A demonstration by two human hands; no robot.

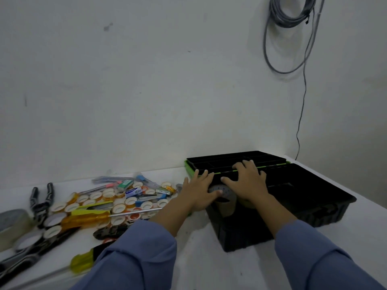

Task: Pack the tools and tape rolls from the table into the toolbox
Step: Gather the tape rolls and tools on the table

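As left hand (pixel 199 191) and right hand (pixel 248 183), fingers spread, seat a roll (pixel 225 192) in the toolbox (pixel 314 208), next reach appears to be the pile (pixel 117 203) at nine o'clock.

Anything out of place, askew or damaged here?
Nothing looks damaged or spilled. Small tape rolls and tools lie heaped on the table left of the toolbox, unpacked. A large tape roll stands on edge inside it, between left hand and right hand.
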